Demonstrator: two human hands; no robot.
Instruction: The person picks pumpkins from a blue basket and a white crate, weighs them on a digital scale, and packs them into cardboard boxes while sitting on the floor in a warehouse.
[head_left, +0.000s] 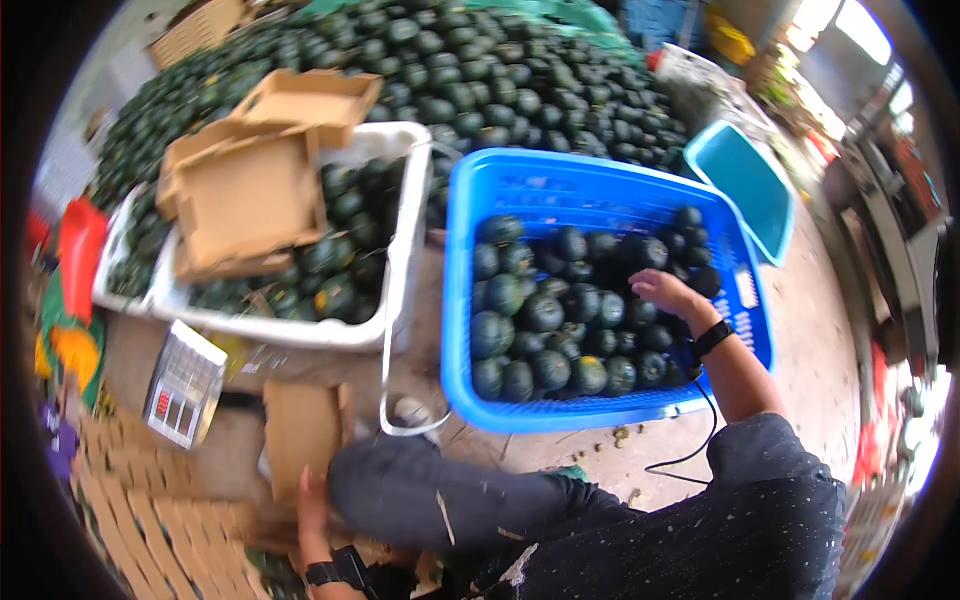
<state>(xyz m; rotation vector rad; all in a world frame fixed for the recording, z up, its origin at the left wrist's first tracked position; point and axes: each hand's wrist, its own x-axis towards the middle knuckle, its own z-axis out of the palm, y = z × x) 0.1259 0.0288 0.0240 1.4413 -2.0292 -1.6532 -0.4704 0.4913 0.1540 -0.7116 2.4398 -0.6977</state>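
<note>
My right hand is over the small dark green pumpkins in a large blue plastic basket; its fingers look partly curled, and whether they touch a pumpkin cannot be told. At the lower left, my left hand is beside the right edge of an open cardboard box, close to my bent knee; its grip is unclear. A digital scale's display unit, with red digits, stands beyond the box on the left. Black bands are around both wrists.
White tubs hold more pumpkins, with empty cardboard trays stacked on top. A big pumpkin heap fills the back. A teal bin stands behind the basket's right corner. Rows of cardboard boxes lie lower left. A black cable hangs by my right arm.
</note>
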